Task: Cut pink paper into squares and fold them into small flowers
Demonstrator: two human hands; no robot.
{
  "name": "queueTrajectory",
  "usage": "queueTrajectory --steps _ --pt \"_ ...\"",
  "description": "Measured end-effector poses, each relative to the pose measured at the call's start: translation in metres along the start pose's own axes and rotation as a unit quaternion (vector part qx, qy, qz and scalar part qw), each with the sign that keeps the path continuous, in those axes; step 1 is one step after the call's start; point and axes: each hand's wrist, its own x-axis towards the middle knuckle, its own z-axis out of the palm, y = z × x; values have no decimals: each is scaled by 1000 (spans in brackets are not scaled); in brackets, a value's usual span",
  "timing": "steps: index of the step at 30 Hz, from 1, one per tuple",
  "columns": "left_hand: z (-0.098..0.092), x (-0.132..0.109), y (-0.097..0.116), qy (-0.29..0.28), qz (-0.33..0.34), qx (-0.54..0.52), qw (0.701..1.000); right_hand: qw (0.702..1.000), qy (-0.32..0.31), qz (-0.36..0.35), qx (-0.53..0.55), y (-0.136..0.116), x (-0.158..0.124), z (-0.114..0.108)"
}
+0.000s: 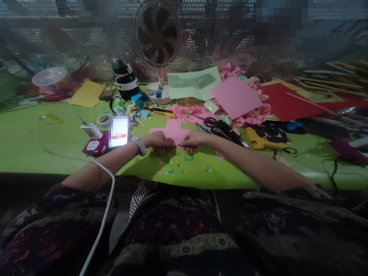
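A piece of pink paper [173, 130], shaped with a tab sticking up at its far side, lies low over the green table in front of me. My left hand [158, 141] pinches its near left part between thumb and fingers. On the other side my right hand [192, 141] grips the near right part in the same way. The two thumbs come close together at the paper's near edge. Curled fingers are partly hidden beneath the paper. Small blue and pink paper scraps [189, 158] are scattered on the table just below my hands.
Left of my hands lie a lit phone [119, 131], a purple power adapter [96, 145] and a white cable [110, 191]. Behind are a cutter [163, 112], a bottle [125, 82] and a fan [157, 32]. Scissors [209, 122], a yellow glue gun [260, 141] and red paper [283, 101] are rightward.
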Motion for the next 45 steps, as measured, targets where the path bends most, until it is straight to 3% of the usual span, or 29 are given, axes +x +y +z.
queueTrajectory --steps 6,13,20,27,31,33,34,36,38,39,41,45 --pt "-18 -2 -25 0 -22 3 1000 1000 11 -1 -1 1 0 1" --pt "-33 -25 -56 24 -60 4 998 1000 20 -9 -1 0 -1 3" --pt "-35 -47 -70 56 -104 -37 992 1000 24 -6 10 -3 -6 4" --pt "-32 -71 -70 128 -131 -55 982 1000 29 -10 -1 -3 -9 5" --pt "-19 -75 -60 241 -54 -9 969 999 -20 -30 -30 -12 -11 -9" --pt "-7 -68 -49 299 47 59 951 996 9 -75 -54 -25 -6 -21" --pt "0 -62 -41 324 101 99 936 990 54 -106 -70 -33 0 -28" --pt "12 -47 -26 317 187 173 913 965 164 -150 -139 -52 18 -37" --pt "21 -29 -13 301 215 238 898 913 274 -156 -260 -70 42 -40" --pt "23 -20 -9 292 223 264 892 887 299 -158 -313 -77 55 -40" --pt "26 -4 -6 264 258 295 881 855 310 -159 -385 -89 81 -35" --pt "30 18 -15 258 330 252 872 841 301 -136 -429 -97 116 -28"
